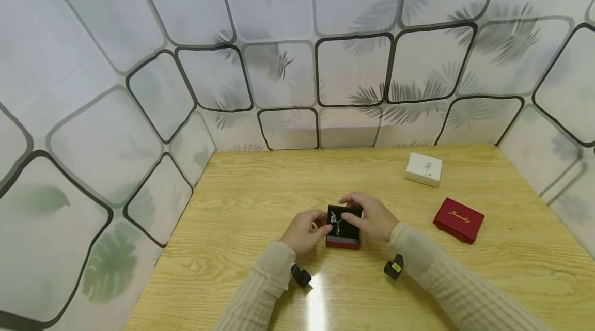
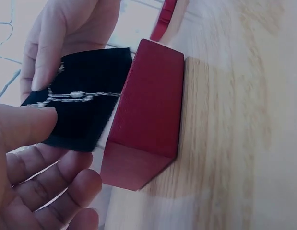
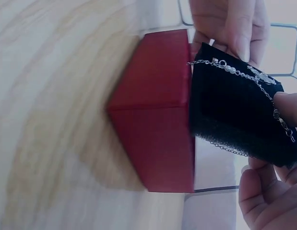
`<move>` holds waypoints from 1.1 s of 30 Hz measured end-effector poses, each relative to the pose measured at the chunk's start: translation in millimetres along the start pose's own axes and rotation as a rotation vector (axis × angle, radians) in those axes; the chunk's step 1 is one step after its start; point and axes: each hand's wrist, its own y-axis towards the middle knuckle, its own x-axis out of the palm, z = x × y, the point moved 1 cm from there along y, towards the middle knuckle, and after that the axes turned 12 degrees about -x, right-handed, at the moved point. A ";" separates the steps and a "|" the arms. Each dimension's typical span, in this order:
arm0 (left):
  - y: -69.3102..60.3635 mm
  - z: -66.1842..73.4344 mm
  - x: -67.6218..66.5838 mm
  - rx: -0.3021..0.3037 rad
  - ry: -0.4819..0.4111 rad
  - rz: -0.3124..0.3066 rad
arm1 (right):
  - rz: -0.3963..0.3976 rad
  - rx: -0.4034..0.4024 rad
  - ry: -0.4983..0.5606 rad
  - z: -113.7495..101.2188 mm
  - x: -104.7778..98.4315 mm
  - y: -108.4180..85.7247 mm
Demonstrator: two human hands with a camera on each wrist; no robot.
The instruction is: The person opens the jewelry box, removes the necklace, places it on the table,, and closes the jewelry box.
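fingers [image 2: 26, 125] pinch black pad [image 2: 83, 125] — chain [image 2: 77, 94] across

I see the left hand [image 2: 35, 184] and right hand [image 2: 71, 24] hold a black insert [image 2: 98, 74] with silver chain [image 2: 77, 95] at the red box [image 2: 150, 91].

The head view looks forward and down from well above the red box [image 1: 342, 242]. Both wrist views sit close, left and right of it, sharing the black pad [image 2: 88, 117].
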 end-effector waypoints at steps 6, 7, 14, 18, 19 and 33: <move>-0.8 4.0 0.9 0.034 -0.044 0.011 | 0.022 -0.021 0.037 -3.5 -6.6 3.5; -1.3 5.0 0.8 0.038 -0.050 0.014 | 0.024 -0.025 0.039 -3.9 -7.3 3.7; -1.1 11.3 0.3 0.074 -0.089 0.075 | 0.070 -0.066 -0.005 -7.4 -11.1 4.9; 0.9 14.4 -0.5 0.075 -0.111 0.130 | 0.145 -0.170 -0.152 -9.9 -12.3 5.7; 1.3 15.5 -0.8 0.067 -0.120 0.140 | 0.170 -0.197 -0.189 -10.9 -12.7 6.0; 2.3 24.9 -1.5 0.035 -0.145 0.175 | 0.245 -0.336 -0.440 -19.5 -0.9 5.5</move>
